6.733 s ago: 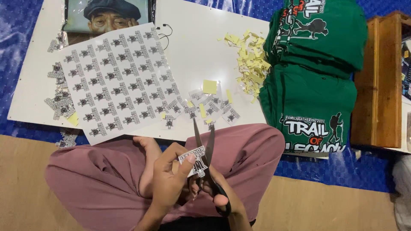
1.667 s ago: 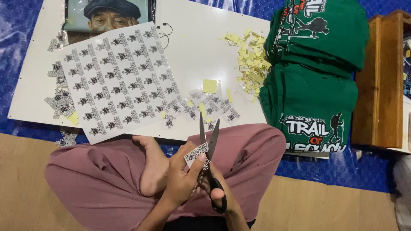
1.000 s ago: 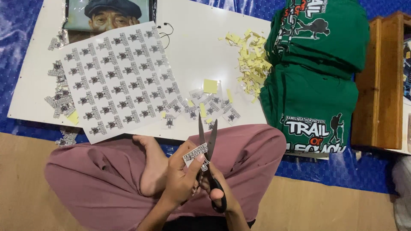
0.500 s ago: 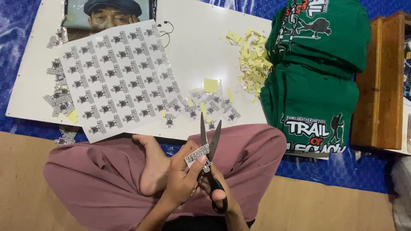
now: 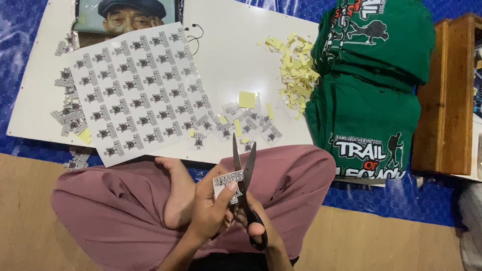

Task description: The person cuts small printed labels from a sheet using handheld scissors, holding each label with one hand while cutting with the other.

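Note:
Over my crossed legs, my left hand [image 5: 208, 211] pinches a small printed paper label [image 5: 227, 180] between thumb and fingers. My right hand [image 5: 256, 228] grips the black handles of a pair of scissors [image 5: 242, 168]. The blades point away from me, slightly parted, with the label's right edge between them. A white sheet of printed labels [image 5: 135, 90] lies on the white board [image 5: 231, 60] ahead. Several cut labels [image 5: 241, 125] lie near the board's front edge.
A heap of yellow paper scraps [image 5: 296, 70] sits on the board's right side. Folded green shirts [image 5: 371, 85] are stacked to the right on a blue tarp [image 5: 391, 198]. A wooden box [image 5: 452, 95] stands far right. More cut labels [image 5: 68, 108] lie at the left, a portrait picture [image 5: 125, 15] at the back.
The label has been turned a little in my left hand and the scissor blades have shifted slightly along its edge. The items on the board have not moved.

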